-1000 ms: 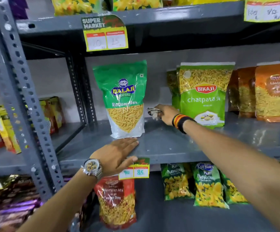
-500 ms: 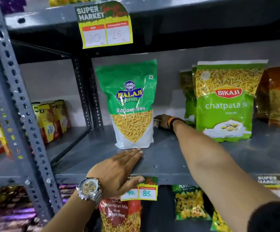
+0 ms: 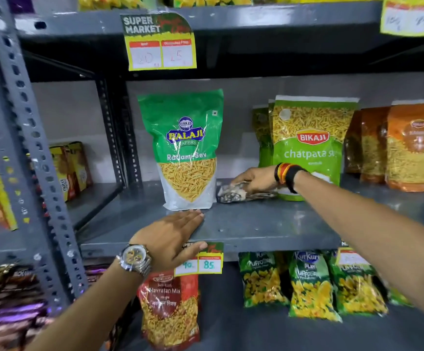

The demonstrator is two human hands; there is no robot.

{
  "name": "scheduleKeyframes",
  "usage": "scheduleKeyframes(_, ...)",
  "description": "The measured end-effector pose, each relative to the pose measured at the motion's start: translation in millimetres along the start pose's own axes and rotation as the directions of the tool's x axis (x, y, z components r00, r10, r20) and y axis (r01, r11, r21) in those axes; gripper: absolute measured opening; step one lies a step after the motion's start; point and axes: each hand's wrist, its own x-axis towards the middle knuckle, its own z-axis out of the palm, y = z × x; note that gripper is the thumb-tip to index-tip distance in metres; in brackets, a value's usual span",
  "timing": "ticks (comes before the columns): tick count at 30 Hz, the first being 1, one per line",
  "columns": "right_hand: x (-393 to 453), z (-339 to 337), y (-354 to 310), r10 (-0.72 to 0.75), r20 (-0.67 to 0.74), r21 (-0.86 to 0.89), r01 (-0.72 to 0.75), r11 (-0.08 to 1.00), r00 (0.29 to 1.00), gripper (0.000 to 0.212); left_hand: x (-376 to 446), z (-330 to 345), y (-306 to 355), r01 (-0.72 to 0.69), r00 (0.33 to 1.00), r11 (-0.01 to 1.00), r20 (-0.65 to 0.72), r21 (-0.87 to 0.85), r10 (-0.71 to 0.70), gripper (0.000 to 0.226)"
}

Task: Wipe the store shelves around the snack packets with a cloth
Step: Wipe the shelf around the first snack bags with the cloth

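Head view: the right hand (image 3: 255, 179) presses a crumpled cloth (image 3: 241, 192) flat on the grey shelf (image 3: 269, 224), its grip closed over the cloth's top, in the gap between the Balaji packet (image 3: 186, 148) and the Bikaji packet (image 3: 309, 145), toward the shelf's back. Best to sweep forward to the front edge without nudging either packet. The left hand (image 3: 170, 239) lies open, palm down, on the front edge.
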Motion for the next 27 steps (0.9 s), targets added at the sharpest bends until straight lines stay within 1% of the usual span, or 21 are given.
scheduleKeyframes(1,-3.5,-9.5,-2.1,0.039,-0.008,-0.005,-0.04,0.999,0.999,0.055,0.5,-0.7,-0.5,-0.004,1.0,1.0,0.007,-0.001,0.004,0.081)
scheduleKeyframes(2,-3.9,-14.2,-3.8,0.064,-0.056,-0.004,-0.064,0.998,0.996,0.055,0.6,-1.1,-1.8,-0.008,1.0,1.0,0.018,0.0,0.008,0.082)
scheduleKeyframes(4,-1.4,-7.6,-9.4,0.086,-0.153,0.011,-0.085,0.996,0.984,0.046,-0.2,-1.0,-2.5,0.002,1.0,1.0,0.024,-0.004,-0.002,0.082)
scheduleKeyframes(6,6.1,15.0,-8.4,0.124,-0.18,0.056,-0.116,0.992,0.976,0.038,-0.8,-2.2,-1.3,0.003,1.0,1.0,0.026,-0.018,-0.003,0.08)
scheduleKeyframes(7,9.1,27.3,-5.8,0.138,-0.18,0.108,-0.119,0.987,0.974,0.037,-0.6,-3.2,-0.4,0.002,1.0,1.0,0.031,-0.026,-0.001,0.08)
scheduleKeyframes(10,-0.7,47.8,-6.0,0.072,-0.243,0.143,-0.038,0.989,0.967,0.038,0.2,-5.0,-0.1,0.003,0.999,0.999,0.037,-0.041,-0.002,0.086)
scheduleKeyframes(12,-29.3,53.4,-16.0,-0.005,-0.232,0.152,0.042,0.988,0.973,0.04,0.5,-4.4,-0.8,0.001,1.0,0.999,0.031,-0.036,0.0,0.086)
scheduleKeyframes(13,-50.1,54.2,-23.1,-0.028,-0.201,0.148,0.058,0.987,0.979,0.04,0.8,-3.8,-1.3,-0.003,1.0,0.999,0.028,-0.034,0.004,0.086)
scheduleKeyframes(14,-69.5,53.7,-26.3,-0.037,-0.153,0.158,0.061,0.985,0.988,0.04,1.0,-3.5,-1.6,-0.01,1.0,0.999,0.025,-0.034,0.01,0.085)
scheduleKeyframes(16,-102.6,41.2,-31.8,-0.031,-0.049,0.233,0.041,0.972,0.998,0.042,0.9,-3.2,-0.1,-0.016,1.0,0.999,0.017,-0.033,0.016,0.085)
scheduleKeyframes(17,-110.4,31.6,-32.7,-0.022,-0.046,0.274,0.034,0.961,0.999,0.043,0.8,-3.4,0.4,-0.018,1.0,0.999,0.017,-0.033,0.019,0.085)
scheduleKeyframes(20,-93.6,17.4,-21.6,0.075,-0.223,0.303,-0.004,0.953,0.972,0.043,-0.3,-6.5,0.5,-0.021,1.0,0.999,0.021,-0.036,0.022,0.087)
scheduleKeyframes(21,-85.6,20.9,-20.4,0.1,-0.254,0.281,-0.025,0.959,0.962,0.041,-1.3,-7.0,1.3,-0.017,1.0,0.999,0.019,-0.04,0.018,0.086)
scheduleKeyframes(24,-60.8,44.0,-10.6,0.156,-0.278,0.273,-0.078,0.959,0.948,0.028,-1.4,-5.0,0.2,-0.012,0.999,0.999,0.03,-0.053,0.014,0.085)
scheduleKeyframes(25,-62.3,49.7,-13.7,0.148,-0.287,0.264,-0.07,0.962,0.946,0.026,-0.8,-4.3,-0.2,-0.011,0.999,0.998,0.031,-0.056,0.012,0.087)
scheduleKeyframes(27,-77.1,55.2,-24.4,0.113,-0.281,0.264,-0.037,0.964,0.953,0.031,0.3,-1.4,-2.4,-0.013,1.0,0.998,0.018,-0.062,0.014,0.089)
